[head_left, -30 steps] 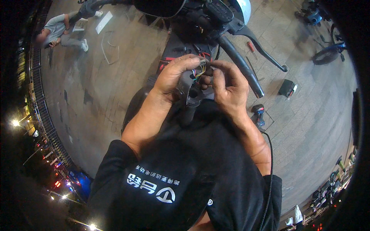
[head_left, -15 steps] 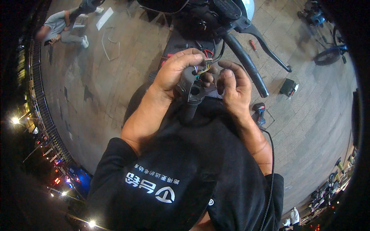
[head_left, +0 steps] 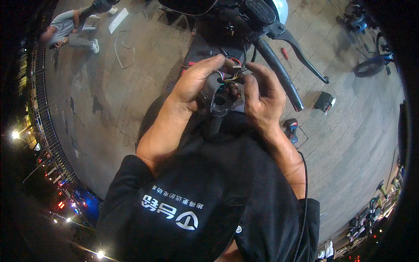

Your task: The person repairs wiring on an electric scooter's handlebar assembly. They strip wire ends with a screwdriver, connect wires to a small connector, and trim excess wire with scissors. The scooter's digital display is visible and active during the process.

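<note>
Between my hands is a black throttle grip (head_left: 220,102) with an open, hollow housing, its tube end toward my shirt. My left hand (head_left: 196,83) is closed around the housing's left side, with thumb and fingertips up at a small pale wire connector (head_left: 236,67). Thin coloured wires (head_left: 231,77) run from the housing to that connector. Just right of it, my right hand (head_left: 265,94) has its fingers bent, index fingertip and thumb close to the connector and a dark cable. What lies between those right fingertips is too dark to make out.
A scooter handlebar (head_left: 279,74) with a black brake lever (head_left: 305,61) stretches across beyond my right hand. On the pavement at right lie a red screwdriver (head_left: 285,54), a dark box (head_left: 325,101) and a cordless drill (head_left: 291,130). A seated person (head_left: 65,28) is far left.
My right hand's index finger and thumb have moved left and up, closer to the connector. My left fingertips have shifted slightly around the wires, still holding the throttle grip.
</note>
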`<state>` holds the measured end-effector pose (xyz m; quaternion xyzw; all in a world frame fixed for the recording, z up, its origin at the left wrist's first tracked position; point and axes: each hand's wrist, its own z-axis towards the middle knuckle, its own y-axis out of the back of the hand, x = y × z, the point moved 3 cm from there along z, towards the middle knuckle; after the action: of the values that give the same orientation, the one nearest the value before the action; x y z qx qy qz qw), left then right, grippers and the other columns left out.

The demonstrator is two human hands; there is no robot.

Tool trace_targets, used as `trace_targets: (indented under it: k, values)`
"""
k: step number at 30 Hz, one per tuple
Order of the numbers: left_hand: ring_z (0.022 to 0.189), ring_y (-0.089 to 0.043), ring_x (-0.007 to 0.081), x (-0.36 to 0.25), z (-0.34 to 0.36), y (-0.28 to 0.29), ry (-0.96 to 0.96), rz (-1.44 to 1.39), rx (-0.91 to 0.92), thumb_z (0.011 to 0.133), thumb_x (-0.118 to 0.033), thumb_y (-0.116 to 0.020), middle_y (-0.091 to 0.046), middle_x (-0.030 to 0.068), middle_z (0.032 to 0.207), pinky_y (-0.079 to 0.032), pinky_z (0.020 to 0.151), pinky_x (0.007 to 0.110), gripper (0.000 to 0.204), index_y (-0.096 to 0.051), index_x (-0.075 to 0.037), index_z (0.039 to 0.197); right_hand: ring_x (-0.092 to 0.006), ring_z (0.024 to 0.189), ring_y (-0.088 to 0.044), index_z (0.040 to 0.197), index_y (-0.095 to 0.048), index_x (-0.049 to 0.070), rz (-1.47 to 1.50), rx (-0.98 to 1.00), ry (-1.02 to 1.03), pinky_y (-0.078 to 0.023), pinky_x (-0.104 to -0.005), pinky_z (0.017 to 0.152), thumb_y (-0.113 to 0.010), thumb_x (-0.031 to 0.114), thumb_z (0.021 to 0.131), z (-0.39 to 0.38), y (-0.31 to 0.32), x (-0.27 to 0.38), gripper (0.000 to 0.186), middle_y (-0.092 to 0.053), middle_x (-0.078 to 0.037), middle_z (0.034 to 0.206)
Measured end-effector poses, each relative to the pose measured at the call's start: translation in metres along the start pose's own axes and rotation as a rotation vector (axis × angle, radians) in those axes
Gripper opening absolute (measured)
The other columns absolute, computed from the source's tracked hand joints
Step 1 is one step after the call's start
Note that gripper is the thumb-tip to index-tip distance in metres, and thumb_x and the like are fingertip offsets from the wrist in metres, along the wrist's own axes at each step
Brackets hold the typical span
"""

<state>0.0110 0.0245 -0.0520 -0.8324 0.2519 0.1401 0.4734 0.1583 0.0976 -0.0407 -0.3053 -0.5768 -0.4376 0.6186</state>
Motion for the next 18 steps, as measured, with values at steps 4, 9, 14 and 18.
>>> trace_targets:
  k: [4,9,14,18]
  values:
    - [0.083,-0.068,0.0198,-0.002,-0.004,-0.001,-0.048,0.08,-0.049,0.097,-0.028,-0.051,-0.068,0.0128,0.099,-0.058,0.077,0.033,0.033,-0.06,0.0,0.112,-0.0138,0.069,-0.063,0.095,-0.067,0.001,0.043,0.012,-0.053,-0.05,-0.0264,0.064,-0.069,0.007,0.083,0.009,-0.007,0.002,0.014,-0.066,-0.007,0.077]
    - [0.083,-0.067,0.014,-0.008,-0.008,-0.01,-0.084,0.172,-0.073,0.093,-0.013,-0.057,-0.068,0.007,0.093,-0.056,0.077,0.029,0.019,-0.062,-0.001,0.107,-0.0082,0.068,-0.06,0.092,-0.067,0.0,0.152,0.043,-0.218,-0.048,-0.0242,0.062,-0.069,0.009,0.084,0.009,-0.011,0.003,0.012,-0.064,-0.002,0.072]
    - [0.085,-0.062,0.0105,0.001,-0.004,-0.002,-0.088,0.2,-0.007,0.091,-0.013,-0.063,-0.067,0.0026,0.093,-0.051,0.077,0.025,0.014,-0.067,-0.003,0.1,-0.0083,0.072,-0.059,0.091,-0.065,-0.001,0.263,0.102,-0.397,-0.048,-0.0232,0.066,-0.067,0.01,0.087,0.005,-0.01,-0.006,0.012,-0.064,-0.002,0.076]
    - [0.087,-0.062,0.0105,0.0,-0.003,-0.005,-0.136,0.299,-0.045,0.091,-0.013,-0.064,-0.067,0.0028,0.093,-0.05,0.078,0.025,0.015,-0.067,-0.002,0.101,-0.009,0.077,-0.059,0.095,-0.063,-0.002,0.378,0.066,-0.487,-0.048,-0.0232,0.071,-0.062,0.01,0.092,0.003,-0.008,-0.005,0.013,-0.064,-0.004,0.084]
